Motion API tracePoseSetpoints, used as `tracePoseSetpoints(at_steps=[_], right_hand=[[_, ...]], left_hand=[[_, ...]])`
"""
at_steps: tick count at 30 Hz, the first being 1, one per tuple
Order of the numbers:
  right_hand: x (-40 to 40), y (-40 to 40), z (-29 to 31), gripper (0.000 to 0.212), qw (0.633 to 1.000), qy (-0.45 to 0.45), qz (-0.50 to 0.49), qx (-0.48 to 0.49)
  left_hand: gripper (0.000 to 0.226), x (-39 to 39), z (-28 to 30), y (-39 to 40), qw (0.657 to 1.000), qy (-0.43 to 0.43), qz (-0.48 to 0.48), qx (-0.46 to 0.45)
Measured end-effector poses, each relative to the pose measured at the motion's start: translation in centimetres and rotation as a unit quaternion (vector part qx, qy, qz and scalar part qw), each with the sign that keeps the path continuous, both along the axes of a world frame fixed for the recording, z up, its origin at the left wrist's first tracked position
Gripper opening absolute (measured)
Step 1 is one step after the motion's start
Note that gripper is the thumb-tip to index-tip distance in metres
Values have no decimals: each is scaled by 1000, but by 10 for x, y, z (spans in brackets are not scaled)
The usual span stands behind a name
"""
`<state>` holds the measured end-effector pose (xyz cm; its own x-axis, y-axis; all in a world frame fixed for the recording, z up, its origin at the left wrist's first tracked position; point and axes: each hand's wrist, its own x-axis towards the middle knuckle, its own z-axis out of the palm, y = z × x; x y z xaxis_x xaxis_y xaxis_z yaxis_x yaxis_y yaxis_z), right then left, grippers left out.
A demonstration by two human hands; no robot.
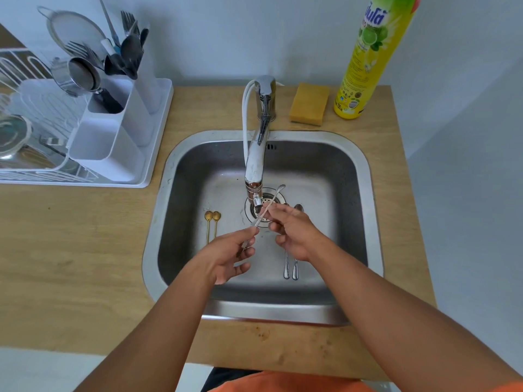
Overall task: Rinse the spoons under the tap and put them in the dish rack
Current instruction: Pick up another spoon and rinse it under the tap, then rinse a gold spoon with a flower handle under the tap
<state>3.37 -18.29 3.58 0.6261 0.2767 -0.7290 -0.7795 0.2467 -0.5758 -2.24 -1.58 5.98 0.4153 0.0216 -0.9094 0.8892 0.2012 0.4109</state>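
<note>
While both hands [256, 239] pinch one spoon [267, 210], water seems off.

You hold one slim silver spoon [264, 212] slanted under the tap [256, 165], above the drain. Two gold spoons [212, 224] lie side by side on the sink floor at the left, two silver spoons [291, 264] at the right. The white dish rack [85, 176] stands on the counter, left of the sink.

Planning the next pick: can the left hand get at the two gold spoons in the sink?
Probably, once free. The gold spoons lie uncovered just left of the left hand, but that hand now pinches the long spoon.
</note>
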Motion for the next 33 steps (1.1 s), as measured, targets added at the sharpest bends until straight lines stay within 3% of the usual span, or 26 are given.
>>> tracePoseSetpoints(at_steps=[5,9,13,20,26,33], right_hand=[[-4,1,0,31,1000,-18,21,3],[-13,9,-2,10,999,-16,28,0],[-14,10,-3,5,999,-27,23,-22],[-8,3,-1,4,978,-95,69,-174],[-7,-22,-9,9,962,-97,40,-250],[-5,-56,-23,21,913,-129,59,-382]], left_hand=[[31,8,-3,-9,997,-34,-10,66],[33,13,0,-16,997,-48,4,53],[33,3,-1,-16,995,-74,-13,64],[23,-24,-7,-13,963,-157,-150,156],[16,-31,-10,3,942,-136,-250,180],[12,-6,-29,46,915,-139,-210,315]])
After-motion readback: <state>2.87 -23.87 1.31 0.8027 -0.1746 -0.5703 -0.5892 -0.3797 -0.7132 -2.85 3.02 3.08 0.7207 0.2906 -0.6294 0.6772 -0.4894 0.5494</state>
